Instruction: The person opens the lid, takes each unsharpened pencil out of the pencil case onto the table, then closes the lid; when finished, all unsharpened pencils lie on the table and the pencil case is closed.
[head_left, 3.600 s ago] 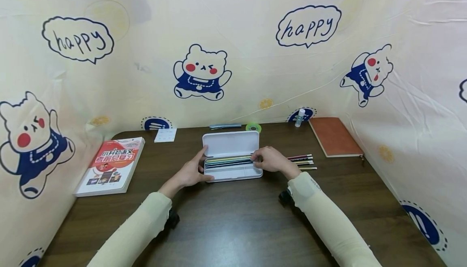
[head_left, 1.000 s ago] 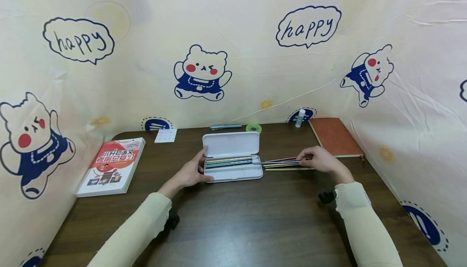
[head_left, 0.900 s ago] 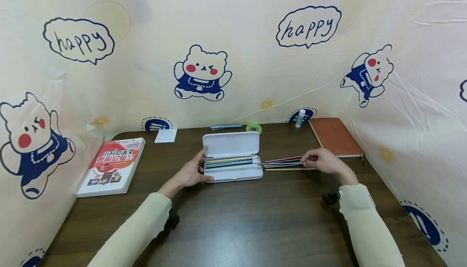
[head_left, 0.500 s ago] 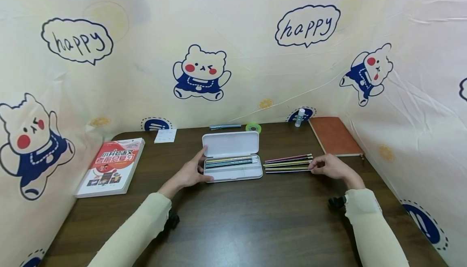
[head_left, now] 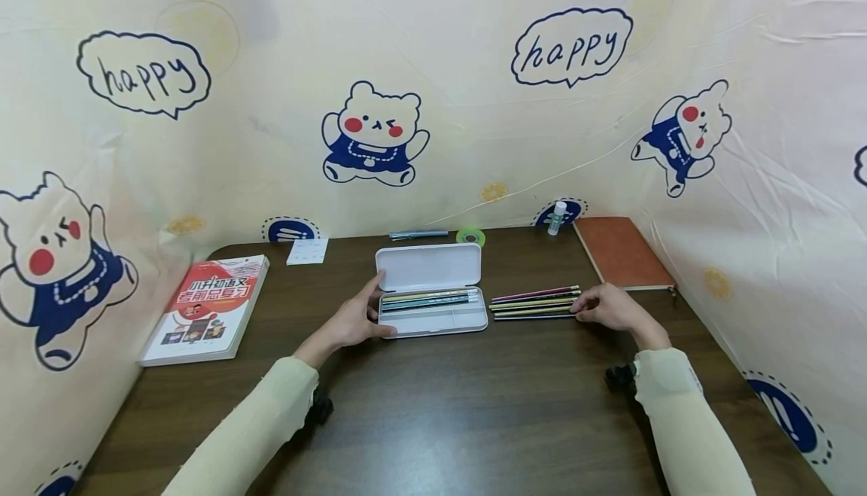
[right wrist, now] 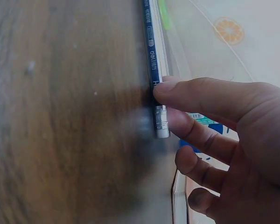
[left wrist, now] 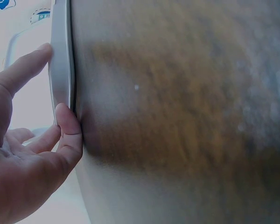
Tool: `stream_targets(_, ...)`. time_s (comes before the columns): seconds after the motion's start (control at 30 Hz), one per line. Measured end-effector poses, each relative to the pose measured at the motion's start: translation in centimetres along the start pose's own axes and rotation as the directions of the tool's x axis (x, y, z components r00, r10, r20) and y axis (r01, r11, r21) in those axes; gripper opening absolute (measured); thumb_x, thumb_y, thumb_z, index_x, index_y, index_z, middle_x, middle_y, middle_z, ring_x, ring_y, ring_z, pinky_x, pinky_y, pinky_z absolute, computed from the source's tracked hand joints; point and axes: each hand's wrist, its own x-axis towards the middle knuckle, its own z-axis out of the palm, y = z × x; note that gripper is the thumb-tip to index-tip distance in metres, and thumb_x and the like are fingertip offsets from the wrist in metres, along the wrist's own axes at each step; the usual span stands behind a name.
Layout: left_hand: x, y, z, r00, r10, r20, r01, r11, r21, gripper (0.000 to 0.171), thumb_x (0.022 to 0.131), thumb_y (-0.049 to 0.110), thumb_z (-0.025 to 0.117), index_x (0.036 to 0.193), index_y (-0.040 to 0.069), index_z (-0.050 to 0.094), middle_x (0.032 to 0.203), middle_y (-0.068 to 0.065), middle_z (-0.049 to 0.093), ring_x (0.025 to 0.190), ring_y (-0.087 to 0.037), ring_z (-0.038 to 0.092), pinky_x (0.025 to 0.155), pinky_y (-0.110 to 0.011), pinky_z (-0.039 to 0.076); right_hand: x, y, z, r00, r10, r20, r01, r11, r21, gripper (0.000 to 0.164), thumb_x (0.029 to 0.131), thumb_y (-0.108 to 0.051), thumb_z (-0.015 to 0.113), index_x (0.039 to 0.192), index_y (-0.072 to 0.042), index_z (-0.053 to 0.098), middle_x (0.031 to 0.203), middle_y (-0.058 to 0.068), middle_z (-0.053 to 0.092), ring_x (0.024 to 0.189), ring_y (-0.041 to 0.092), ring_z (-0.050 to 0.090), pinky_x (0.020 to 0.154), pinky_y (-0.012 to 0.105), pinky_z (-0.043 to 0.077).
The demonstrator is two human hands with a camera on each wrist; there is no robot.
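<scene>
Creased cream sheeting [head_left: 467, 89], printed with white cartoon bears in blue clothes [head_left: 371, 138], navy-outlined "happy" speech bubbles [head_left: 572, 47] and yellow-orange citrus slices [head_left: 494, 192], hangs behind and along both sides of a dark brown wood-grain desk [head_left: 460, 391]. Pale light glares off its near middle.

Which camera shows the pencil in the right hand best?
The right wrist view: the blue pencil is close up, its lettering and white eraser showing, pinched by the right hand. In the head view it's a thin dark line beside other pencils; the left wrist view misses it.
</scene>
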Motion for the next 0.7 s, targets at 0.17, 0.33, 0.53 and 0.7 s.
stream_targets(0.17, 0.0, 0.0, 0.0, 1.000, 0.009, 0.000, -0.009, 1.000, 0.006, 0.115, 0.079, 0.026, 0.086, 0.162, 0.026, 0.006, 0.147, -0.015, 0.051, 0.092, -0.020, 0.055, 0.076, -0.030, 0.046, 0.0, -0.5, -0.1, 1.000, -0.008, -0.003, 0.008, 1.000, 0.021, 0.009, 0.087, -0.012, 0.075, 0.096, -0.014, 0.078, 0.097, 0.004, 0.076, 0.090, 0.018, 0.064, 0.084, 0.042, 0.050)
stream_targets(0.33, -0.1, 0.0, 0.0, 1.000, 0.010, -0.003, -0.010, 1.000, 0.008, 0.115, 0.080, 0.027, 0.086, 0.162, 0.027, 0.005, 0.147, -0.014, 0.051, 0.093, -0.021, 0.055, 0.076, -0.030, 0.046, 0.4, -1.7, -0.3, 0.999, -0.048, -0.021, 0.049, 0.997, 0.055, 0.014, 0.089, -0.015, 0.073, 0.103, -0.012, 0.076, 0.099, 0.004, 0.075, 0.091, 0.019, 0.063, 0.083, 0.040, 0.050)
stream_targets(0.53, 0.0, -0.1, 0.0, 1.000, 0.000, -0.003, 0.000, 1.000, 0.011, 0.115, 0.079, 0.027, 0.086, 0.162, 0.026, 0.006, 0.147, -0.014, 0.050, 0.093, -0.021, 0.055, 0.076, -0.030, 0.046, 1.8, -3.8, -0.1, 0.994, -0.095, -0.055, 0.099, 0.993, 0.061, 0.017, 0.091, -0.016, 0.072, 0.106, -0.010, 0.075, 0.095, 0.000, 0.074, 0.086, 0.017, 0.059, 0.079, 0.033, 0.048)
stream_targets(0.7, 0.0, 0.0, 0.0, 1.000, -0.001, -0.002, 0.001, 1.000, 0.016, 0.116, 0.078, 0.028, 0.087, 0.162, 0.025, 0.006, 0.147, -0.015, 0.050, 0.094, -0.021, 0.056, 0.077, -0.030, 0.046, 3.0, -5.6, 0.4, 0.988, -0.138, -0.072, 0.143, 0.987, 0.073, 0.018, 0.091, -0.017, 0.072, 0.107, -0.010, 0.074, 0.096, 0.000, 0.073, 0.087, 0.015, 0.061, 0.080, 0.033, 0.050)
